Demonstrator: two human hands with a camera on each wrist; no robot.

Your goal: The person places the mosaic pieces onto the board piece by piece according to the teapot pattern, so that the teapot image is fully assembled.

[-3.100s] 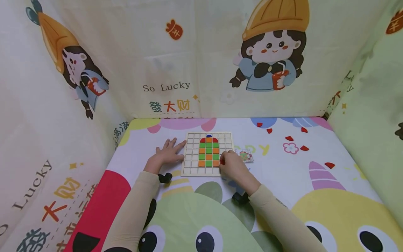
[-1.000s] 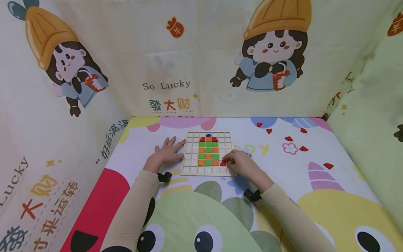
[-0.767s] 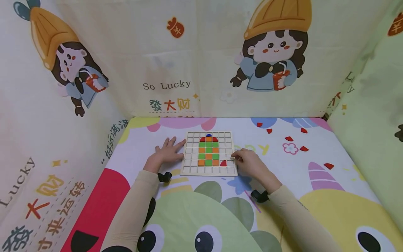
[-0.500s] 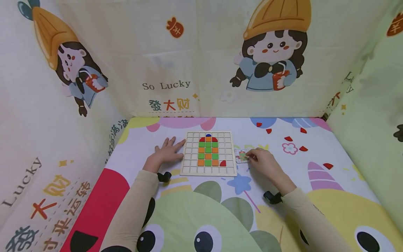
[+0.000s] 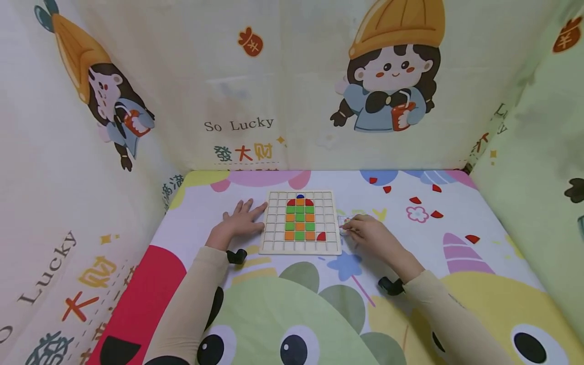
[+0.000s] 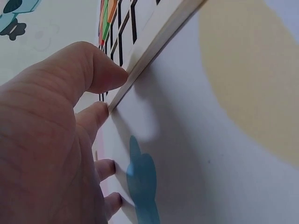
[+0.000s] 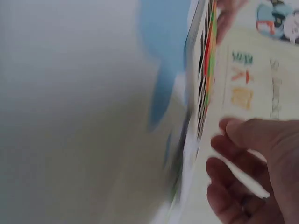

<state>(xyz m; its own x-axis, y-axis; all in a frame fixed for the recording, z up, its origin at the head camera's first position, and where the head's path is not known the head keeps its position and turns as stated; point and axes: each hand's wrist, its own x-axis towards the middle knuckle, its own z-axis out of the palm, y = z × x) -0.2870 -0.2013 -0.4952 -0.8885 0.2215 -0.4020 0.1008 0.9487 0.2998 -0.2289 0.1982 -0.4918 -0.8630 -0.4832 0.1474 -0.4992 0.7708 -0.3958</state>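
My left hand (image 5: 239,222) lies with spread fingers at the left side of a wooden grid board (image 5: 276,249); in the left wrist view its thumb and index fingertip touch the board's edge. Green and orange square tiles (image 5: 299,218) form a block on the grid, topped by two red quarter-round pieces and a blue piece (image 5: 300,196). One red quarter-round piece (image 5: 321,236) sits right of the bottom row. My right hand (image 5: 375,237), fingers loosely bent and holding nothing, hovers over a small pattern card (image 5: 342,221) beside the board, hiding most of it.
Several loose red quarter-round pieces lie at the far right of the table, one (image 5: 472,239) nearer the front. A printed cartoon cloth (image 5: 255,314) covers the table. Fabric walls (image 5: 301,101) rise at the back and both sides.
My right hand set the red quarter-round piece into the grid, let go and withdrew rightward past the card, then came slightly back left over it. The left hand stayed at the board's edge.
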